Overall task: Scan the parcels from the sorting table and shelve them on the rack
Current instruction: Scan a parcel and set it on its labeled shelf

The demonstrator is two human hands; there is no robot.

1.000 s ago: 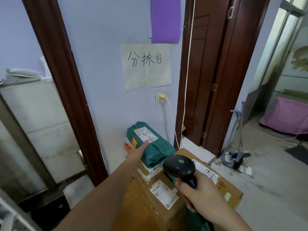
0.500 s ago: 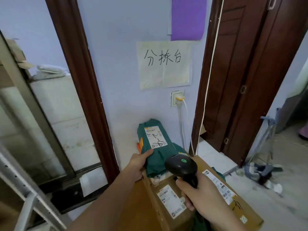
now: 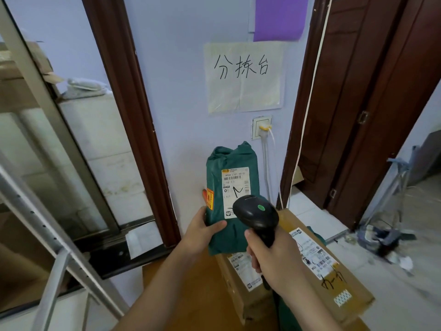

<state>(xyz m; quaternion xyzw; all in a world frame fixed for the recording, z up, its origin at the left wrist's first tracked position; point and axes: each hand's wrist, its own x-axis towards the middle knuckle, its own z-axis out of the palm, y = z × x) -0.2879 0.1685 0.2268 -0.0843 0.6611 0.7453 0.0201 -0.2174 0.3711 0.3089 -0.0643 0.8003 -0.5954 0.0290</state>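
A green soft parcel (image 3: 232,163) with a white shipping label stands tilted upright above the table, its label facing me. My left hand (image 3: 202,231) grips its lower left edge, thumb across the front. My right hand (image 3: 272,255) holds the handle of a black barcode scanner (image 3: 256,215) with a green dot, its head right in front of the label's lower part. Below lies a brown cardboard box (image 3: 310,278) with labels on the wooden sorting table (image 3: 188,290).
A grey metal rack frame (image 3: 47,247) stands at the left with cardboard on its shelves. A paper sign (image 3: 243,77) and a wall socket (image 3: 261,127) are on the wall ahead. A dark wooden door (image 3: 358,103) and a cluttered floor lie to the right.
My left hand took hold of the green parcel and lifted it upright off the pile. The scanner rose in front of its label. The view shifted left and closer.
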